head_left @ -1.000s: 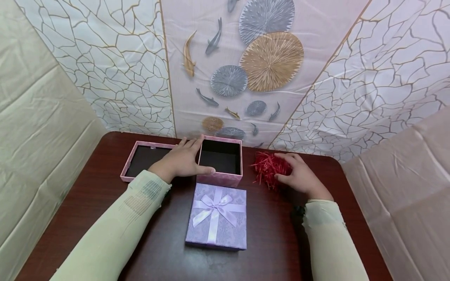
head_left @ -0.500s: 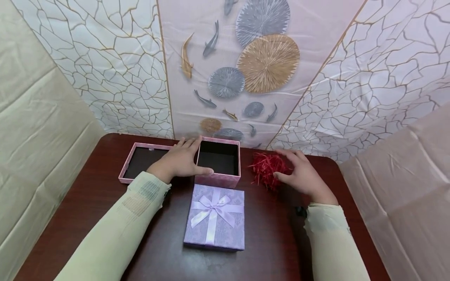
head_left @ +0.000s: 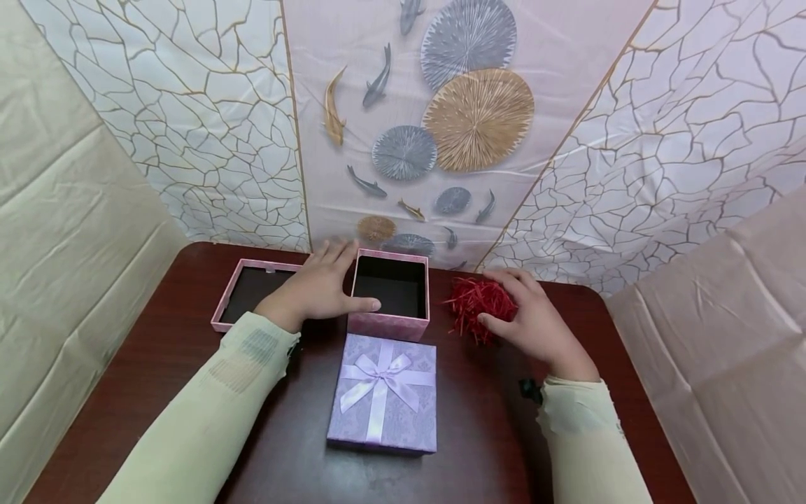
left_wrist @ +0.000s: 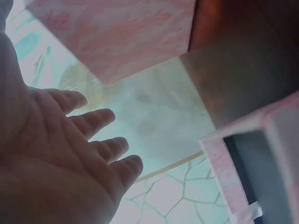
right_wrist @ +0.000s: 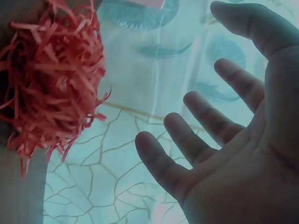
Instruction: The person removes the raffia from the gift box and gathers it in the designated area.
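In the head view, my left hand is spread at the left side of an open pink box, its thumb overlapping the front rim. The left wrist view shows these fingers straight and apart, with a gap between them and the pink box wall. My right hand hovers over the right edge of a pile of red paper shreds. Its fingers are spread and grasp nothing; the right wrist view has the shreds apart from the fingertips. The box's black inside holds nothing visible.
A shallow pink lid, black inside, lies upturned behind my left hand. In front of the pink box sits a closed lilac gift box with a ribbon bow. Patterned cloth hangs along the dark red table's back edge.
My right hand has shifted slightly left, over the red shreds. The left hand stays by the pink box with its fingertips slightly farther left. The head view has tilted a little.
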Available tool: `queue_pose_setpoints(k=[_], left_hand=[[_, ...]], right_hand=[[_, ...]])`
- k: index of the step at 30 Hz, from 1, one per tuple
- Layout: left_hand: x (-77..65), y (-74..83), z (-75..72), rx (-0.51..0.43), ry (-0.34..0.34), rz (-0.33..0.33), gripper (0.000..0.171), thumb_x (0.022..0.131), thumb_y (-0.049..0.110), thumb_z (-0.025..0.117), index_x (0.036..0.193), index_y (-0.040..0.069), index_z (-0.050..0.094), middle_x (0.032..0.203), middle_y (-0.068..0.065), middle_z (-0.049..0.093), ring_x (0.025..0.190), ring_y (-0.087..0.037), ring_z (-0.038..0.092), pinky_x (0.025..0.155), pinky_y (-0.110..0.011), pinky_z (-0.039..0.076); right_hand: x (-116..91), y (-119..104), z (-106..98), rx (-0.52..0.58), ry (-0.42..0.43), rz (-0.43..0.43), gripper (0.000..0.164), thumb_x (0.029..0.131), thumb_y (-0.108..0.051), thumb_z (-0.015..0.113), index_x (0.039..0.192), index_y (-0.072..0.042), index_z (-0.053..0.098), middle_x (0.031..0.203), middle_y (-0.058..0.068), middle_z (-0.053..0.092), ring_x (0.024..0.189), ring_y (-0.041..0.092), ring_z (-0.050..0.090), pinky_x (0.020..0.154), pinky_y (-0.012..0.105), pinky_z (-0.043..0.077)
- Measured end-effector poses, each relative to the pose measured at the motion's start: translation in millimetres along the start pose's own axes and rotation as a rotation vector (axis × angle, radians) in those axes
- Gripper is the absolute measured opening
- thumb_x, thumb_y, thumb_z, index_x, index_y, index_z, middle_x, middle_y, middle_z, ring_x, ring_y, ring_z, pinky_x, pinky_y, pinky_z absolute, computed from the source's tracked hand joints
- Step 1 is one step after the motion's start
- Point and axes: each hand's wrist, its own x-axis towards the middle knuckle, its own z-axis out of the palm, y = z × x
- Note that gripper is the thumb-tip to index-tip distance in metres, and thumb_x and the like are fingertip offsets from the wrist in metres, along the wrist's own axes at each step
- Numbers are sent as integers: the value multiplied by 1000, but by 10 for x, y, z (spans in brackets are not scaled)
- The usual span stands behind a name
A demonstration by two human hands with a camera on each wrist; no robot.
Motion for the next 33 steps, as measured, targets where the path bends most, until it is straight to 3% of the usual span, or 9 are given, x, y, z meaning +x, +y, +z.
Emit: queue_pose_setpoints(k=[8, 12, 21, 26, 30, 33], left_hand=[[-179, 6, -122, 55, 95, 20, 135, 87, 93, 68, 183, 21, 6, 191, -15, 0, 176, -48, -6, 143, -62, 7], [-318, 36, -144, 57, 143, 32, 134, 87, 95, 66, 183, 22, 9, 191, -14, 2, 176, -48, -4, 143, -62, 9], [-679, 153, -129, -27, 186, -26, 125, 89, 84, 75, 183, 24, 18, 191, -12, 7, 177, -42, -3, 138, -72, 20], [-865, 216, -93, -109, 222, -41, 114, 92, 69, 82, 181, 23, 28, 191, -10, 13, 177, -42, 6, 134, -74, 27], [-1022, 283, -74, -182, 283, -46, 104, 95, 59, 85, 178, 20, 34, 188, -11, 22, 173, -47, 22, 131, -74, 33], [-1126, 342, -47, -218, 306, -62, 100, 97, 55, 84, 178, 21, 36, 185, -13, 28, 167, -49, 33, 127, -75, 39]], right_hand=[[-21, -153, 11, 18, 52, -54, 72, 97, -22, 88, 163, -22, 59, 159, 12, 56, 148, 40, 52, 118, 70, 49], [-60, -258, 14, 32, 79, -59, 72, 97, -21, 88, 163, -23, 59, 158, 12, 56, 147, 39, 53, 117, 69, 51], [-189, -507, 65, 43, 106, -61, 74, 97, -22, 88, 164, -27, 57, 161, 11, 54, 149, 38, 51, 118, 71, 51], [-273, -627, 119, 83, 110, -41, 73, 97, -22, 88, 164, -29, 58, 161, 8, 55, 148, 34, 54, 116, 67, 54], [-340, -703, 158, 100, 98, -16, 78, 97, -28, 89, 166, -34, 54, 160, 6, 55, 145, 32, 57, 116, 66, 56], [-394, -741, 174, 107, 82, 22, 84, 94, -32, 92, 168, -36, 51, 157, 6, 56, 124, 29, 66, 104, 58, 63]])
